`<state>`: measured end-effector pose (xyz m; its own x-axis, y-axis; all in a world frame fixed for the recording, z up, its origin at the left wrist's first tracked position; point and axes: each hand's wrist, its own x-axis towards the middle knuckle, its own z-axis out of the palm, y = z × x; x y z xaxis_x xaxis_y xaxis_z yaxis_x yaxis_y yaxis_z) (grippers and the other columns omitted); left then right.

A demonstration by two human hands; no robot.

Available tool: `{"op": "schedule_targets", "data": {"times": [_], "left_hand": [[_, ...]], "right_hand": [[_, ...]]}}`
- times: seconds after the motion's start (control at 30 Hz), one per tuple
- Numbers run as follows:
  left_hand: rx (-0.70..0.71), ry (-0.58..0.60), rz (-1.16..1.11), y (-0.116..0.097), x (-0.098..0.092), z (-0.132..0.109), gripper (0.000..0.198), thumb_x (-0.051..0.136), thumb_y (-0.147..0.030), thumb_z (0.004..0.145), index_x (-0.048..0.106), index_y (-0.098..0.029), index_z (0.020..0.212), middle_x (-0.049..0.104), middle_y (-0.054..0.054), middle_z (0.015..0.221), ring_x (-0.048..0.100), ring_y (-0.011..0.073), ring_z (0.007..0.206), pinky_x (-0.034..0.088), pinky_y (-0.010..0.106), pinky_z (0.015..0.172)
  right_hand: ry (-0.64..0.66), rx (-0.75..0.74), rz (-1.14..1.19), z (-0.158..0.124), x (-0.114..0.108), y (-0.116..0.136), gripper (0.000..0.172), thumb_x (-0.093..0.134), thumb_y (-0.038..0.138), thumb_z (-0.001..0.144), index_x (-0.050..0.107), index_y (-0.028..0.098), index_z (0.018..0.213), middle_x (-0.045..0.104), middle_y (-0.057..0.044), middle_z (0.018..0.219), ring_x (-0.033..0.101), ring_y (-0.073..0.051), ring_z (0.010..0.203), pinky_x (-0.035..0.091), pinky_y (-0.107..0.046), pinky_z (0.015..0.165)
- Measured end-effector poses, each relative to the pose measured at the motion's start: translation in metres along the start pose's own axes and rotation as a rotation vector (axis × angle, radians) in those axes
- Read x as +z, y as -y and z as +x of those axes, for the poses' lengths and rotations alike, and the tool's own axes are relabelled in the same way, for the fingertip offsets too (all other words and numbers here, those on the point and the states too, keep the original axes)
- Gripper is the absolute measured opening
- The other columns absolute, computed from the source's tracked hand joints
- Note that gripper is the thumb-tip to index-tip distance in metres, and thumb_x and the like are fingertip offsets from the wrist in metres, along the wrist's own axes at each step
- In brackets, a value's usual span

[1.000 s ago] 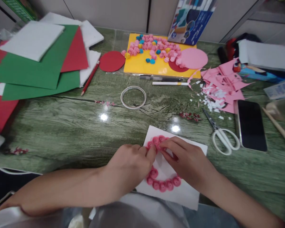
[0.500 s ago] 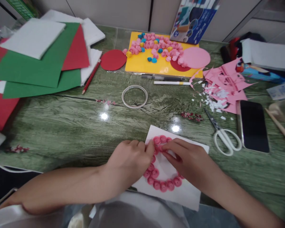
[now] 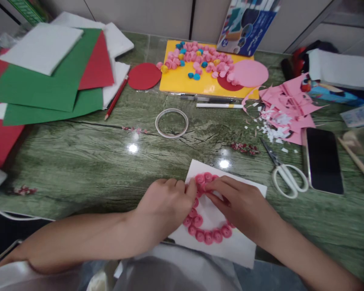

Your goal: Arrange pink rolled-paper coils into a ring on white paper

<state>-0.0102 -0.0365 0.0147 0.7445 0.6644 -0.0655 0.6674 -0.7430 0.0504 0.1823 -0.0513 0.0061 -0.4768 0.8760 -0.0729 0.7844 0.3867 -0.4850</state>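
Observation:
A white card [image 3: 239, 246] lies at the near edge of the green table, bearing a ring of pink rolled-paper roses [image 3: 208, 236]. My left hand [image 3: 165, 208] rests on the card's left side, fingers curled, its fingertips pressed on the roses at the ring's upper left. My right hand [image 3: 238, 204] lies over the ring's right side, fingers pinched together against the same roses at the top. The fingertips of both hands meet there. What lies under them is hidden.
White-handled scissors [image 3: 286, 176] and a black phone [image 3: 323, 159] lie to the right. Pink paper scraps [image 3: 286, 111], a tape ring [image 3: 171, 123], a white pen [image 3: 220, 106], a yellow board [image 3: 182, 81] with loose paper roses, a red pencil [image 3: 115, 99], and green and red sheets [image 3: 45, 89] fill the far side.
The view has shifted slightly. My left hand has slid a little, so more of the ring's left side shows. Both hands stay pinched at the ring's top.

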Motion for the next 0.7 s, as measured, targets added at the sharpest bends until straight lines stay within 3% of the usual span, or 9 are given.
{"op": "schedule_targets", "data": {"times": [0.7], "left_hand": [[0.003, 0.004, -0.004, -0.0002, 0.0001, 0.0013, 0.019, 0.049, -0.008, 0.072, 0.056, -0.013, 0.089, 0.054, 0.000, 0.054, 0.054, 0.0172, 0.047, 0.037, 0.027, 0.040]], "right_hand": [[-0.032, -0.055, -0.027, -0.0003, 0.0037, -0.0029, 0.012, 0.047, 0.019, 0.085, 0.057, 0.021, 0.090, 0.061, 0.000, 0.081, 0.060, -0.013, 0.070, 0.046, -0.025, 0.061]]}}
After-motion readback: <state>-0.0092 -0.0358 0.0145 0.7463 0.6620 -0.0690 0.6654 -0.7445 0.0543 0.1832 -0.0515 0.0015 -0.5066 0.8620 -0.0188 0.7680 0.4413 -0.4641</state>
